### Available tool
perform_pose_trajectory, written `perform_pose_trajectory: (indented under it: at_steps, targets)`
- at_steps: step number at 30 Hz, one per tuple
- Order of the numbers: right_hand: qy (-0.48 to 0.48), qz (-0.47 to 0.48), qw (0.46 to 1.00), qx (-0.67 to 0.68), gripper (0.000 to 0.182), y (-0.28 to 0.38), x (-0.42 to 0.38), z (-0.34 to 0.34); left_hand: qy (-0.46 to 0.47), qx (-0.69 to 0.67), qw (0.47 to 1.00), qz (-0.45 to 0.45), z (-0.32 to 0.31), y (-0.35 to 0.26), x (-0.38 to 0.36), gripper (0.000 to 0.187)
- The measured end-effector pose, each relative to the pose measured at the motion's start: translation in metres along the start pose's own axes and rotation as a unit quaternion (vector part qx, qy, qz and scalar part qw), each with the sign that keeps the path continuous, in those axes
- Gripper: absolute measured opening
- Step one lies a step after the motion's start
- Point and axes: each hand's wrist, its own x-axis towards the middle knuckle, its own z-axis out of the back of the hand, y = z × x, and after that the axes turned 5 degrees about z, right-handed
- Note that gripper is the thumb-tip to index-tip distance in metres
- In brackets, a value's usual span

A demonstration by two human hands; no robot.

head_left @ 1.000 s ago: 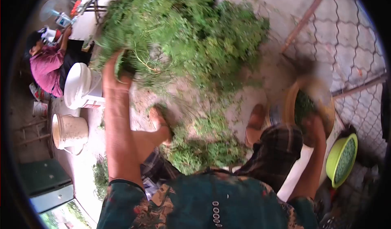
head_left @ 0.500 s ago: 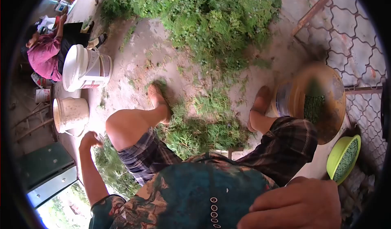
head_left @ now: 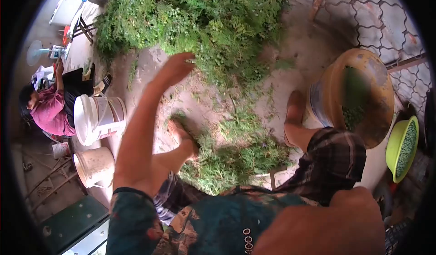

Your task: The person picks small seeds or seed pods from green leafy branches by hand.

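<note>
My left hand (head_left: 176,69) reaches forward to the near edge of a large pile of green conifer branches (head_left: 204,19). Its fingers point at the foliage, slightly apart, and nothing shows in them. Close to the camera, low on the right, is my right hand (head_left: 324,223), blurred, in front of my shirt and over my thigh; its fingers cannot be made out. Loose green sprigs (head_left: 236,150) lie on the ground between my feet.
A big yellowish bucket (head_left: 370,119) with small green berries stands at my right, partly blurred. Beyond my knee is a lime-green basin (head_left: 394,150) of berries. White buckets (head_left: 102,114) and a cream bucket (head_left: 94,164) stand left. A person (head_left: 47,110) in pink sits behind them.
My left hand has swung from low beside my left knee up and forward to the branch pile. The view has shifted; my right hand stays low on the right, now more blurred.
</note>
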Motion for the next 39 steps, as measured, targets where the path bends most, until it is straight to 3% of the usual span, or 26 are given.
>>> perform_pose_trajectory:
  at_steps: [2,4,5,7,11,14,16,17,19,20,21,22,24,27,28,30,31,32,34,36,38,39]
  targets:
    - [0.007,-0.009,1.0,-0.007,0.015,-0.011,0.004,0.007,0.041,-0.021,0.999,-0.002,-0.046,-0.008,0.045,0.033]
    - [-0.001,-0.019,1.0,-0.008,0.016,-0.019,0.001,0.02,-0.077,0.031,0.992,-0.092,-0.1,-0.012,0.08,0.034]
    - [0.003,-0.026,1.0,-0.009,0.017,-0.025,0.002,0.024,-0.079,0.032,0.992,-0.093,-0.109,-0.03,0.089,0.034]
    - [0.004,-0.042,0.999,-0.022,0.018,-0.033,0.0,0.028,-0.042,0.1,0.991,0.078,-0.12,-0.067,0.107,0.037]
    - [-0.057,-0.062,0.986,-0.143,0.009,-0.048,-0.008,0.004,-0.084,0.153,0.979,0.103,-0.152,-0.067,0.151,0.029]
    - [-0.125,-0.061,0.984,-0.114,0.01,-0.055,-0.012,0.001,-0.107,0.158,0.972,0.137,-0.149,-0.058,0.155,0.029]
    - [-0.17,-0.058,0.978,-0.108,0.012,-0.055,-0.013,0.002,-0.173,0.073,0.972,0.144,-0.128,-0.067,0.135,0.028]
    - [-0.185,-0.056,0.975,-0.106,0.012,-0.053,-0.014,0.004,-0.175,0.074,0.971,0.143,-0.124,-0.055,0.133,0.028]
    - [-0.159,-0.047,0.978,-0.125,0.013,-0.05,-0.012,0.011,-0.336,-0.046,0.94,-0.021,-0.113,-0.038,0.121,0.044]
    - [-0.15,-0.042,0.979,-0.132,0.013,-0.05,-0.011,0.011,-0.341,-0.043,0.939,-0.021,-0.108,-0.032,0.118,0.044]
    - [-0.144,-0.061,0.983,-0.101,0.012,-0.057,-0.009,0.003,-0.282,-0.264,0.922,0.021,-0.088,-0.045,0.106,0.053]
    - [-0.138,-0.08,0.985,-0.073,0.02,-0.062,-0.007,-0.003,-0.208,-0.473,0.854,0.058,-0.067,-0.058,0.095,0.062]
    - [-0.16,-0.081,0.979,-0.096,0.02,-0.065,-0.003,-0.005,-0.185,-0.481,0.856,0.042,-0.032,-0.071,0.072,0.062]
    - [-0.217,-0.092,0.962,-0.134,0.019,-0.074,0.005,-0.005,0.005,-0.654,0.753,-0.067,0.002,-0.079,0.039,0.023]
    - [-0.25,-0.104,0.952,-0.145,0.019,-0.078,0.008,-0.004,0.0,-0.652,0.755,-0.075,0.009,-0.086,0.028,0.023]
    - [-0.303,-0.103,0.942,-0.106,0.019,-0.082,0.014,0.004,0.124,-0.777,0.604,-0.127,0.018,-0.1,0.007,0.022]
    - [-0.35,-0.107,0.929,-0.06,0.021,-0.083,0.017,0.008,0.177,-0.803,0.555,-0.126,0.023,-0.105,-0.004,0.024]
    - [-0.348,-0.103,0.93,-0.063,0.021,-0.085,0.021,0.01,0.173,-0.803,0.555,-0.13,0.028,-0.112,-0.014,0.024]
    - [-0.436,-0.094,0.894,-0.038,0.02,-0.089,0.027,0.013,0.194,-0.813,0.535,-0.12,0.033,-0.122,-0.032,0.023]
    - [-0.431,-0.1,0.897,-0.012,0.022,-0.092,0.03,0.018,0.191,-0.812,0.531,-0.149,0.033,-0.117,-0.04,0.026]
    - [-0.457,-0.091,0.885,-0.011,0.022,-0.094,0.03,0.02,0.18,-0.811,0.547,-0.106,0.033,-0.121,-0.048,0.026]
    - [-0.482,-0.067,0.873,-0.035,0.023,-0.097,0.027,0.023,0.214,-0.78,0.566,-0.161,0.024,-0.102,-0.041,0.033]
